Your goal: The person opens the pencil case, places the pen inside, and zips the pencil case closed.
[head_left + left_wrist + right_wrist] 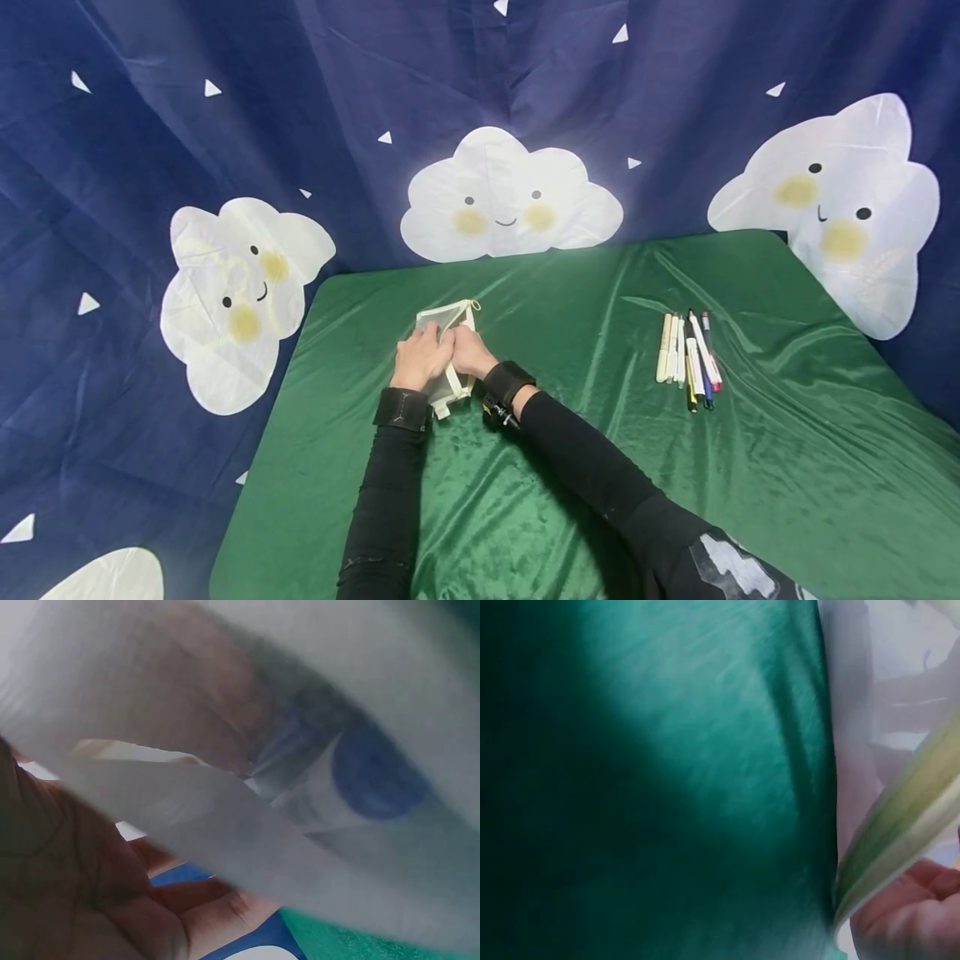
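A translucent zip pouch [455, 392] with cream edging and a small loop at its top right corner is in both hands in the head view. My left hand [422, 357] grips its left side, fingers toward the middle. At the right edge, below the loop, my right hand [471, 351] pinches the trim with curled fingers. Close up in the left wrist view, the pouch's sheer wall [202, 802] crosses in front of the left fingers [225, 919]; a blurred blue round shape shows through it. In the right wrist view, the cream trim [900, 817] runs beside the right fingers [907, 907].
Several pens and markers [690, 358] lie side by side on the green cloth [570, 333], well to the right of the pouch. A dark blue curtain [337, 100] with smiling clouds hangs behind and along the left of the table.
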`<state>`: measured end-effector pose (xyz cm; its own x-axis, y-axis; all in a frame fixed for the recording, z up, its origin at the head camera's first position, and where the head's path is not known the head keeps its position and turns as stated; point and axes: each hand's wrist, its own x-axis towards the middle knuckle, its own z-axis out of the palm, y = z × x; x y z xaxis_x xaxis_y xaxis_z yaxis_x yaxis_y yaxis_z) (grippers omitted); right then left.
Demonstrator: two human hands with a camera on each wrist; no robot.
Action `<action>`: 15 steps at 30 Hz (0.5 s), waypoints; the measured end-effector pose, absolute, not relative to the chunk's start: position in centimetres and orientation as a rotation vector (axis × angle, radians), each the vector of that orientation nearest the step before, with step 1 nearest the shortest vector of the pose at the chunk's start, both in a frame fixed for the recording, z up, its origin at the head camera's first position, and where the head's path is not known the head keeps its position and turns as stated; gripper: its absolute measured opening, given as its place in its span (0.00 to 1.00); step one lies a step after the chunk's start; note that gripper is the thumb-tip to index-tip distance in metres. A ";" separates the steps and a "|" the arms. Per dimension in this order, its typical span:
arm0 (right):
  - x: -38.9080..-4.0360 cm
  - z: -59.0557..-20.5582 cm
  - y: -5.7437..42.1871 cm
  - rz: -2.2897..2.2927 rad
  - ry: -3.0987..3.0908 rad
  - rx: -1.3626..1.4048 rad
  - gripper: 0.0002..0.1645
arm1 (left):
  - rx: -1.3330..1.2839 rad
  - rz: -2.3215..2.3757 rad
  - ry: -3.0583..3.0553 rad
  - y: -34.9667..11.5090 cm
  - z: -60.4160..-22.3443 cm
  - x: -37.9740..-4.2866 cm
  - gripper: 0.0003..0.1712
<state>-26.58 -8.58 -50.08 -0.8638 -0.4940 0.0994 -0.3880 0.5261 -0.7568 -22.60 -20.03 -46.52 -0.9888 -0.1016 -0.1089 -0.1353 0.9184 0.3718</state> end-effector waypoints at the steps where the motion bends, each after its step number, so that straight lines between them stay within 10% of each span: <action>1: -26.6 -50.1 -8.5 -1.256 2.615 -0.760 0.10 | -0.182 0.580 2.993 -20.0 -46.5 -22.6 0.34; 15: -26.5 -50.0 -7.9 -1.138 2.413 -0.924 0.20 | -0.193 0.599 2.996 -20.1 -46.2 -22.4 0.35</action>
